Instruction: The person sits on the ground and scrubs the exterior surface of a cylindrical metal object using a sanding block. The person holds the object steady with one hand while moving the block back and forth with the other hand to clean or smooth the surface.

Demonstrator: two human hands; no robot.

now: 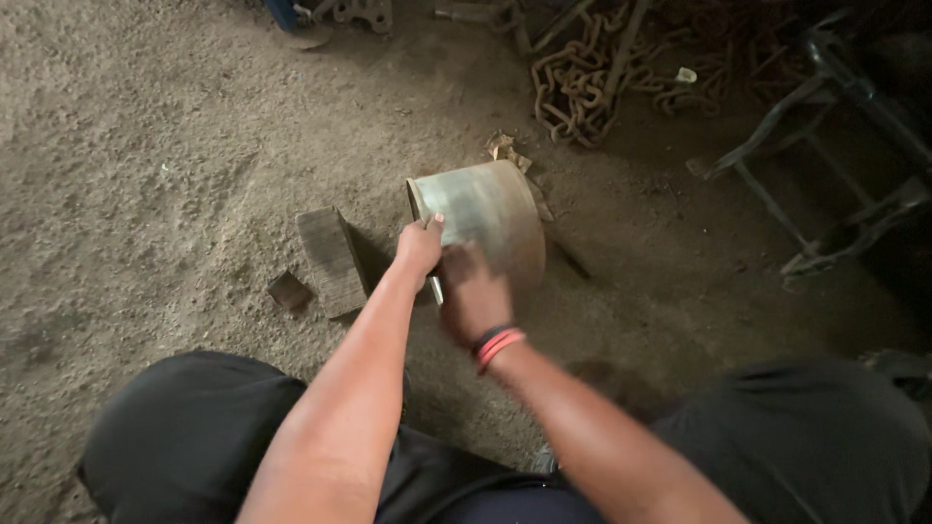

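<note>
Head view: The person sits or crouches over a dirt floor point(146, 146), both arms extended to a curved sheet-metal cylinder point(490, 218) lying on its side just ahead of the knees.

Step in hand, as judged: steadying and working the cylinder's near edge. The left hand point(419, 247) has its grip closed on the near rim. The right hand point(473, 296), with red bands at the wrist, is motion-blurred against the lower wall; whether its grip is closed cannot be told.

Next move, as judged: it calls for a firm left-hand hold so the cylinder does not roll.

Appearance: dull grey metal, streaked and rust-tinged, open end facing left. A wooden block point(332, 260) lies just beside it; a rusty chain point(573, 87) lies well apart.
</note>
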